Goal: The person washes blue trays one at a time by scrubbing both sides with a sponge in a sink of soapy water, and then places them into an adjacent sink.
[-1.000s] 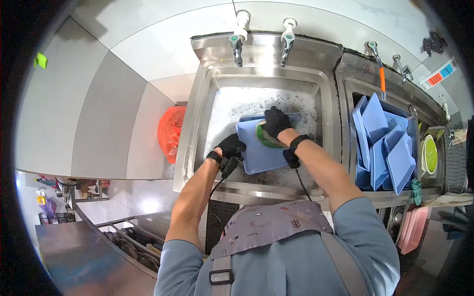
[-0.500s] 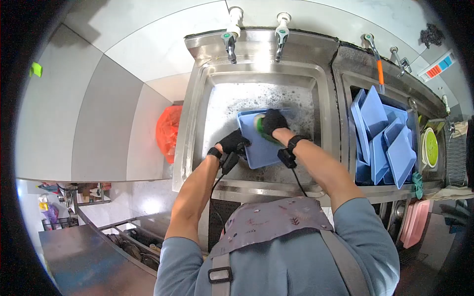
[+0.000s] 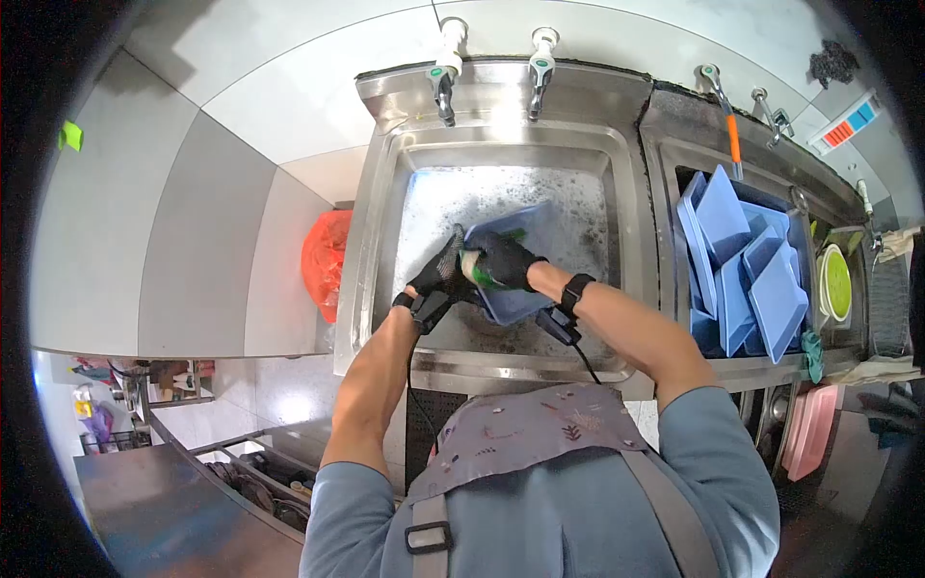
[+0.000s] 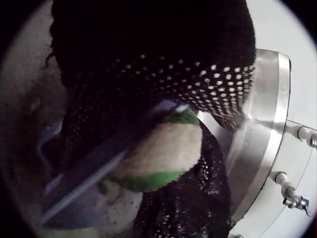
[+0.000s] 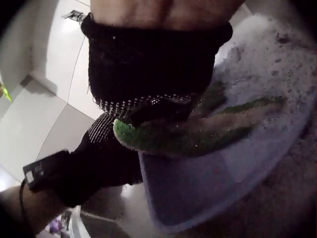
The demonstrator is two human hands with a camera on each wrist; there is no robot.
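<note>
In the head view a blue tray (image 3: 525,306) is held tilted over the soapy water of the left sink basin. My left hand (image 3: 442,271), in a black dotted glove, grips the tray by its left edge; the left wrist view shows that edge (image 4: 94,173) running in under the glove. My right hand (image 3: 505,262), gloved the same way, holds a green and beige scrub pad (image 5: 198,139) against the tray near my left hand. The pad's rounded end (image 4: 166,153) shows beside the tray edge in the left wrist view. Most right fingers are hidden behind glove and pad.
Suds (image 3: 434,207) cover much of the water. Two taps (image 3: 443,91) overhang the basin (image 3: 381,250) at the back. Several blue trays (image 3: 761,279) stack in the right basin, beside a green and white round container (image 3: 835,284). A red plastic bag (image 3: 325,265) lies left.
My right hand has moved left with the scrub pad, from the tray's upper middle to its left edge by my left hand. The tray has tilted. The head view has shifted slightly.
</note>
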